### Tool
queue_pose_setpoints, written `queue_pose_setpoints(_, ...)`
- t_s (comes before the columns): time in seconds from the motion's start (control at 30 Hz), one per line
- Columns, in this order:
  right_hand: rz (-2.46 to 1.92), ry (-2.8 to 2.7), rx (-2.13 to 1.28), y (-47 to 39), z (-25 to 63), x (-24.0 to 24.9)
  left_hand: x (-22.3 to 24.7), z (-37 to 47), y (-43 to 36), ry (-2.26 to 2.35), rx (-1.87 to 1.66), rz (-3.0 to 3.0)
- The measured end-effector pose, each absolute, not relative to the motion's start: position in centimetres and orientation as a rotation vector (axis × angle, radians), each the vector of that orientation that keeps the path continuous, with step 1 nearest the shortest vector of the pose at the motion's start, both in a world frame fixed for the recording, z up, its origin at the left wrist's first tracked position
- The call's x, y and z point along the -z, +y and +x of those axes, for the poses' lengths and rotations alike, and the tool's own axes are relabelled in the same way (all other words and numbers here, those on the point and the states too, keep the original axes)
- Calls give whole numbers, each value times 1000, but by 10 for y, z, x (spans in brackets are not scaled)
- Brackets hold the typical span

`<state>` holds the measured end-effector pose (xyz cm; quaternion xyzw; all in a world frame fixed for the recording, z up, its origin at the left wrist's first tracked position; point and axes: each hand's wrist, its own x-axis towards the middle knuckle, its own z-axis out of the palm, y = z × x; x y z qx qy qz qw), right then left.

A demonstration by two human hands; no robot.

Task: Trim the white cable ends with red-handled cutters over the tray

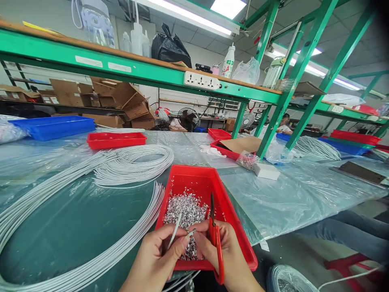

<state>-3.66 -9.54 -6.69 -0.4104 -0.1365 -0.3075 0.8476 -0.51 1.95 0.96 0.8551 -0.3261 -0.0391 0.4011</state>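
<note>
Pinching a thin white wire between thumb and fingers, the left hand sits at about 6 o'clock in the view, closed on the wire so its end sticks up over the near rim of the red tray. Just beside it at 5 o'clock, the right hand is closed around red-handled scissors, blades pointing up to 12 o'clock, while its fingertips meet the left hand's at a small metal piece on the wire's tip. Under both hands the tray holds a heap of small silver terminals. To the tray's 9 o'clock, long bundles of white wires sweep across the plastic-covered green table, with a looped bundle at 11 o'clock. Farther off lie a shallow red tray and a blue bin at 10 o'clock, and a small white box at 1 o'clock. Beyond, a green shelf frame carries a power strip, and another person sits well apart at 2 o'clock
</note>
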Motion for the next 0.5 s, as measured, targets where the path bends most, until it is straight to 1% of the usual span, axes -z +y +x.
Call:
queue_pose_setpoints(0.1, -766, -263, 653, -93, -39, 66, -11, -9, 19, -786, 81, 2135)
queue_pose_setpoints(0.17, -742, -284, 645, -92, -40, 67, -12, -9, 19, -783, 130, 2107)
queue_pose_setpoints(0.37, -709, -402, 534, -91, -46, 69, -13, -4, 23, -732, 595, 1933)
queue_pose_setpoints(0.43, -708, -392, 517, -93, -49, 68, -14, -4, 24, -682, 655, 1908)
queue_pose_setpoints(0.5, -719, -375, 524, -94, -52, 66, -15, -5, 23, -681, 643, 1917)
